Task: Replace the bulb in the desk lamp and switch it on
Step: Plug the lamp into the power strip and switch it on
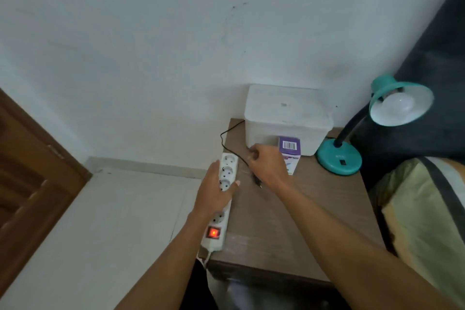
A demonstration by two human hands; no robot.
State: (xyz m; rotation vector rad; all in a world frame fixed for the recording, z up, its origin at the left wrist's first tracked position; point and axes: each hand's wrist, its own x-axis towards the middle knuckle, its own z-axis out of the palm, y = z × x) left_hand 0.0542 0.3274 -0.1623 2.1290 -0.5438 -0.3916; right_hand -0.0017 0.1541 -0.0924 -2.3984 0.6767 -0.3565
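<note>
My left hand (216, 190) lies flat and open on the one white power strip (221, 199), which runs along the table's (289, 221) left edge at frame centre. My right hand (268, 165) pinches the black cord (230, 145); its plug (333, 182) dangles below. One teal desk lamp (372, 128), one bulb (400, 104) fitted, stands right of centre. Bare tabletop stretches toward me. One bulb box (290, 152) leans against one white container (286, 118).

One lamp (372, 128), one power strip (221, 199), two hands (214, 189).
</note>
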